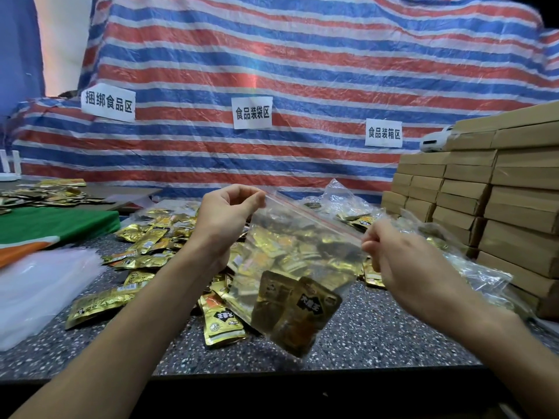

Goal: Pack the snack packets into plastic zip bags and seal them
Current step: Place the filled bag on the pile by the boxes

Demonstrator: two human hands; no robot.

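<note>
Left hand (230,213): pinched one end of the red seal strip (314,216) on a clear plastic zip bag (290,261).
Right hand (402,261): pinched the other end, lower, stretching the strip taut, probably for sealing.
Bag: hung between the hands, two gold-and-black foil snack packets (299,313) sunk to its bottom; whether sealed, unclear.
Loose packets (145,240): gold foil heap lay beneath and beyond both hands.

The tarp (302,55) is striped red, blue and white. Its labels (252,112) are white with black characters. The packets (145,235) are gold with black marks. The bag (305,237) is clear with a red line along its top. The table (378,334) is dark grey, speckled white. The boxes (514,207) are tan. The cloth (54,220) is green and orange.
</note>
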